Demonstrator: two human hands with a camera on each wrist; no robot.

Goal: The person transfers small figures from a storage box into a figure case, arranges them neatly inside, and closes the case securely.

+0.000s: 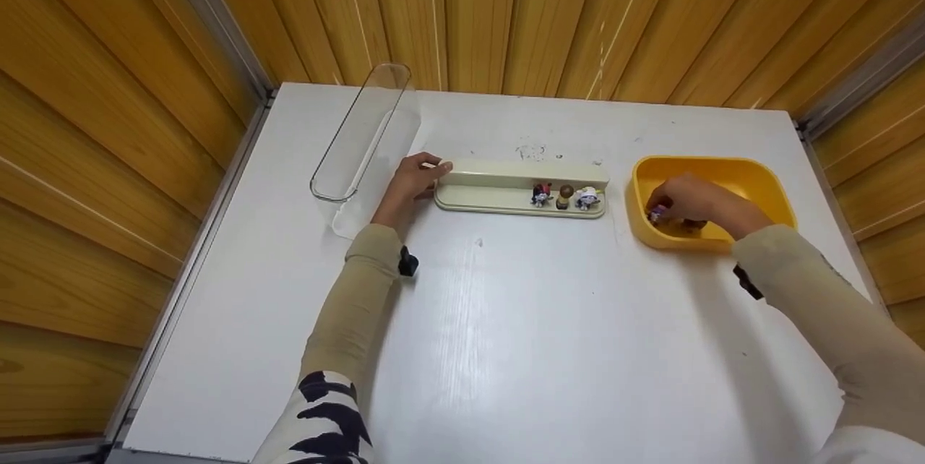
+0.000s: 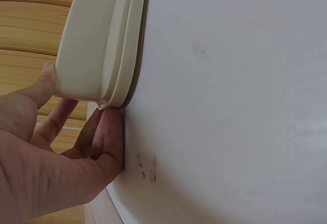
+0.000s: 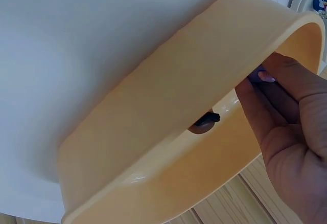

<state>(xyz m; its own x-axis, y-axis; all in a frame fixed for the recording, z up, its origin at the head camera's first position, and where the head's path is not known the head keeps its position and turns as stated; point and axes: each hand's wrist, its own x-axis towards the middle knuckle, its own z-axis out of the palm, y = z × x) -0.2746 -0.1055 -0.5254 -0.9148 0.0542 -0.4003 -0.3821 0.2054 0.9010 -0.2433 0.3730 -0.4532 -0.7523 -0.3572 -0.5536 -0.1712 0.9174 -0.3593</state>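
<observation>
The cream tray (image 1: pixel 506 193) lies flat on the white tabletop (image 1: pixel 506 341), its long axis running left to right across the head view, with a raised back wall along the far edge. 3 small figurines (image 1: pixel 564 196) stand in a row near its right end. The left hand (image 1: pixel 410 181) rests at the tray's left end — in the left wrist view the thumb (image 2: pixel 36 88) lies against the end wall and the fingers (image 2: pixel 110 137) curl under the rim, so the hand holds that end, forearm stretched forward from the near edge.

The yellow bowl (image 1: pixel 751 178) sits well to the right of the tray, apart from it. The right hand (image 1: pixel 686 200) reaches into it from the near right, wrist bent down over the rim. Its fingers (image 3: pixel 255 98) are drawn together around a small purple figurine (image 1: pixel 657 215) — it looks like a pinch, though most of the piece is hidden. A darker figurine (image 3: pixel 205 121) lies on the bowl's floor close by.

A clear plastic cover (image 1: pixel 361 135) lies at the far left of the tabletop, its long axis slanting away from the person.
</observation>
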